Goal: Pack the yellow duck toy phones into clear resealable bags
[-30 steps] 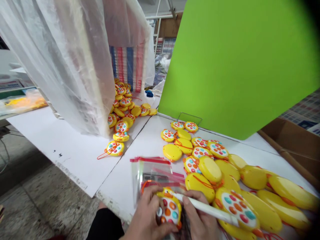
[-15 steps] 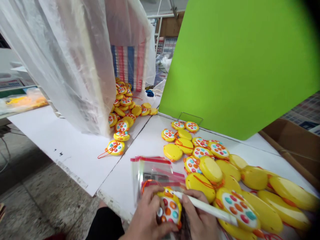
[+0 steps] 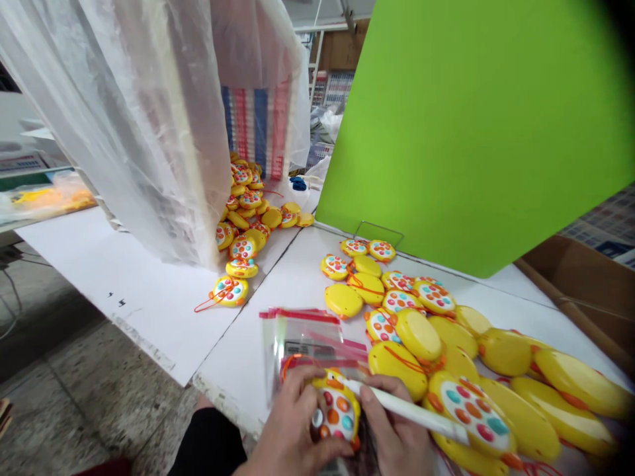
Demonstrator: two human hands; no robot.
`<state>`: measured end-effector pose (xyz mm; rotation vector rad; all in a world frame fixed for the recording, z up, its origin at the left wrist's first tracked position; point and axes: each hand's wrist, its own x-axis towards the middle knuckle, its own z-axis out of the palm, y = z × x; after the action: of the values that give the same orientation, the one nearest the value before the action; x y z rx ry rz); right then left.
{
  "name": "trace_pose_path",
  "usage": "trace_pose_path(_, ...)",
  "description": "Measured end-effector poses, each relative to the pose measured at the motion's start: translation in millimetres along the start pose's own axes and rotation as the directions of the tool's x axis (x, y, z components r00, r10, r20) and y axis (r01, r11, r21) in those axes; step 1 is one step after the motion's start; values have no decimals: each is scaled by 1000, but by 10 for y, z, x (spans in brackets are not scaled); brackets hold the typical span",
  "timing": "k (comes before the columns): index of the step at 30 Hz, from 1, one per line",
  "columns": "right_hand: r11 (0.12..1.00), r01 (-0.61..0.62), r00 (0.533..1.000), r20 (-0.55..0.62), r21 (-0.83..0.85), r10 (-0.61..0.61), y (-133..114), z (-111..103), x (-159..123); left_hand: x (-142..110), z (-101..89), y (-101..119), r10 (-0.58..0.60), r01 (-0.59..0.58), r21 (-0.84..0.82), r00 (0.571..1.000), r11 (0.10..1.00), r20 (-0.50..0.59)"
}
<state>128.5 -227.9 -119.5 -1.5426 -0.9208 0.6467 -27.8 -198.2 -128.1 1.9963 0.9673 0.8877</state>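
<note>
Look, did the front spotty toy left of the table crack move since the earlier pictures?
No. The spotty toy still lies just left of the dark crack, its orange string pointing left.

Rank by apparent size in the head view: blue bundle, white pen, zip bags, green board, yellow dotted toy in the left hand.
1. Green board
2. Zip bags
3. White pen, yellow dotted toy: unsure; pen longer, toy wider, partly hidden
4. Blue bundle

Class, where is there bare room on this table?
Bare: the white table from the plastic sheet to the near-left edge; also behind the zip bags, between both groups of yellow toys. Crowded: the right group, overlapping, beside the right hand.
</note>
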Motion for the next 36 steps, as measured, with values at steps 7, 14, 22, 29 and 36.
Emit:
trace_pose_path(7,1000,15,999,39,-19,-14,51,-36,36,-10,8,6,-15,15,22,1000,1000,7)
trace_pose_path(14,996,46,995,93,-73,-39,146,-103,72,-15,17,-2,-11,12,14,1000,1000,-13)
trace_pose_path(22,995,75,993,97,-72,-68,193,-104,60,-2,-5,29,-14,14,12,1000,1000,1)
trace_pose_path(29,995,59,992,118,-75,-50,167,-99,68,1,-18,50,-23,23,6,1000,1000,11)
trace_pose_path(36,994,70,994,89,-81,-63,152,-103,56,2,-11,33,0,0,4,1000,1000,5)
